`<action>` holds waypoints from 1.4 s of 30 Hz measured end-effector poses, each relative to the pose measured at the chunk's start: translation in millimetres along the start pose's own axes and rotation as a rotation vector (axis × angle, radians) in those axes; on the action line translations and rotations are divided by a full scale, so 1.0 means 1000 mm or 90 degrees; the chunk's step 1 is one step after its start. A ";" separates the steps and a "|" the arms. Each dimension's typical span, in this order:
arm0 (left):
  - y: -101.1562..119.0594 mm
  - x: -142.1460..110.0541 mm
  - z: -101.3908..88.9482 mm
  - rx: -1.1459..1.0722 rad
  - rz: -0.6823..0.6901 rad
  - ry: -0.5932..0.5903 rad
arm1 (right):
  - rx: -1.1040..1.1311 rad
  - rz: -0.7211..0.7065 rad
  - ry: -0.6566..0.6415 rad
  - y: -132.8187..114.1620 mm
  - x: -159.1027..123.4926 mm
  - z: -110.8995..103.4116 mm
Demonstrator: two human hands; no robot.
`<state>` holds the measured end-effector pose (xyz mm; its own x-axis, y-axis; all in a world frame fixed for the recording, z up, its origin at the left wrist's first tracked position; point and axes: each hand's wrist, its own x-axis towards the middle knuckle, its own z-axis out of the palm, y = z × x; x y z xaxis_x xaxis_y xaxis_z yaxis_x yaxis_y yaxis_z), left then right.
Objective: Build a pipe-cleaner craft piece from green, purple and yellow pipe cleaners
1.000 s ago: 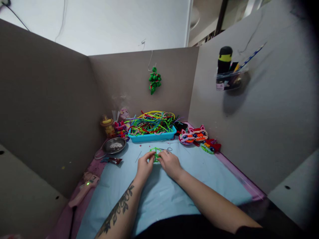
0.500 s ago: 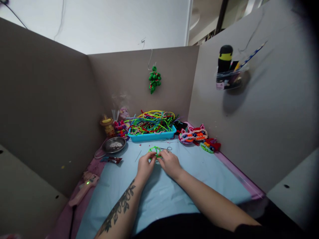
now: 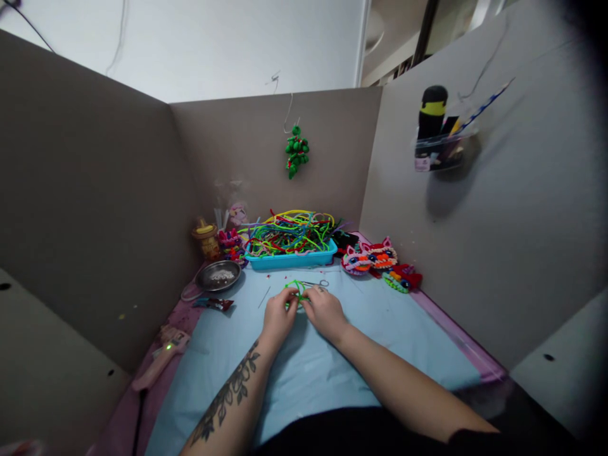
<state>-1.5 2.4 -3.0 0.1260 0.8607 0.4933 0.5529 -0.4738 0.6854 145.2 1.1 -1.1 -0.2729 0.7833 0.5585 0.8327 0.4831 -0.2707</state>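
Observation:
A bright green pipe cleaner (image 3: 297, 285), bent into loops, is pinched between both hands above the blue cloth. My left hand (image 3: 280, 310) grips it from the left with thumb and fingers together. From the right, my right hand (image 3: 324, 309) pinches the same piece, its fingertips close to those of the left. The fingers hide part of the loops. Just behind the right hand lie scissors (image 3: 323, 283). A thin dark stick or wire (image 3: 264, 297) rests on the cloth to the left of the left hand.
Behind stands a blue tray (image 3: 291, 260) heaped with coloured pipe cleaners. A metal bowl (image 3: 218, 276) with white bits and a pink glue gun (image 3: 162, 361) are at left. Finished fuzzy animal faces (image 3: 369, 256) lie at right. Grey partitions (image 3: 275, 152) enclose three sides.
Both hands stay almost in place, still pinching the green pipe cleaner, with only slight finger movement. The whole view has shifted a little.

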 end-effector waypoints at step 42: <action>0.006 0.002 -0.002 -0.126 -0.090 0.075 | 0.166 -0.030 0.082 0.002 0.002 0.007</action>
<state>0.6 0.7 3.0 -0.0446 0.8986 0.4364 0.3850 -0.3876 0.8376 142.7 6.3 -6.5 -0.2311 0.7090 0.6663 0.6644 0.6153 -0.4243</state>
